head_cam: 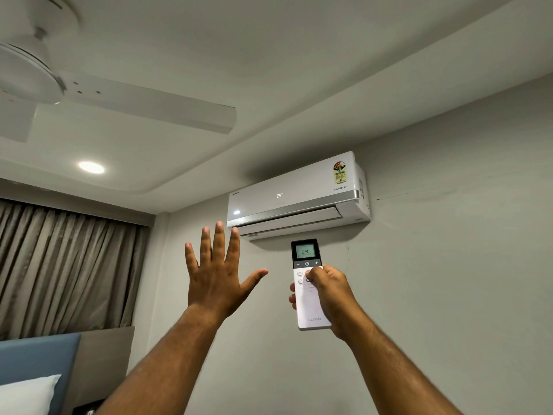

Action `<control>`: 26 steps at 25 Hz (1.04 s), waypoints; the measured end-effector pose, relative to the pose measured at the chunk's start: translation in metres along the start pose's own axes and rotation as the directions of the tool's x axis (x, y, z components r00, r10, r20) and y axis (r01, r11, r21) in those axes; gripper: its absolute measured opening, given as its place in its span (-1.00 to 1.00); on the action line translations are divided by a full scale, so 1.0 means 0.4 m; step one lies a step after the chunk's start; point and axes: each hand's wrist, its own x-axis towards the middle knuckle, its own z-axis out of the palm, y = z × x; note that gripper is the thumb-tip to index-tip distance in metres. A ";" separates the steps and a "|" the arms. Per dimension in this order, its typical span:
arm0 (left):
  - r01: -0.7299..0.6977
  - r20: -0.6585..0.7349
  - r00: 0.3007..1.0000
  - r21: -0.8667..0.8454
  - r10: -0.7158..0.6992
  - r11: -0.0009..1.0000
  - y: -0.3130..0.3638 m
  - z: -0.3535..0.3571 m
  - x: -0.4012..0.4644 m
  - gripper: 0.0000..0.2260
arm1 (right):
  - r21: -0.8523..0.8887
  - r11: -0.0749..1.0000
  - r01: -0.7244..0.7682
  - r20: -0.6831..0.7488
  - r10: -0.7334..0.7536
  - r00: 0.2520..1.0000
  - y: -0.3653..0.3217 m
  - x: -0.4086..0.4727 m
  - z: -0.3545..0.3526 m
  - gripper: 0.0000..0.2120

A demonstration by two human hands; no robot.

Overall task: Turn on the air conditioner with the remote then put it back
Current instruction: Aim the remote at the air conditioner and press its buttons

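A white air conditioner (296,194) hangs high on the grey wall; its front panel shows a lit "24" and its lower flap stands slightly ajar. Just below it, my right hand (327,295) grips a white remote (308,310) upright, pointed at the unit. The remote's small screen reads 24. My thumb rests on the buttons just under the power key. My left hand (218,272) is raised beside the remote, palm toward the wall, fingers spread, holding nothing.
A white ceiling fan (89,100) spreads across the upper left. A round ceiling light (91,167) glows below it. Brown curtains (65,268) cover the left wall, with a blue headboard (39,357) and white pillow (27,395) at the bottom left.
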 end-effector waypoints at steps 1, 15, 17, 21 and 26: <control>0.000 0.001 1.000 -0.004 0.000 1.000 0.001 -0.001 0.000 -0.11 | 0.000 1.000 -0.001 0.000 0.001 1.000 0.001 0.000 0.000 -0.88; -0.003 0.001 1.000 -0.010 0.003 1.000 0.008 -0.007 -0.001 -0.12 | 0.016 1.000 0.006 0.012 -0.006 1.000 0.001 0.001 -0.006 -0.86; -0.003 0.005 1.000 0.000 0.003 1.000 0.009 -0.007 -0.001 -0.12 | 0.009 1.000 0.007 0.011 -0.007 1.000 0.002 0.003 -0.006 -0.86; -0.001 0.010 1.000 -0.002 0.001 1.000 0.008 -0.007 -0.002 -0.12 | 0.011 1.000 0.006 0.011 -0.006 1.000 0.003 0.006 -0.007 -0.85; -0.002 0.006 1.000 -0.007 0.002 1.000 0.007 -0.008 -0.001 -0.12 | 0.015 1.000 0.007 0.010 -0.007 1.000 0.004 0.007 -0.007 -0.86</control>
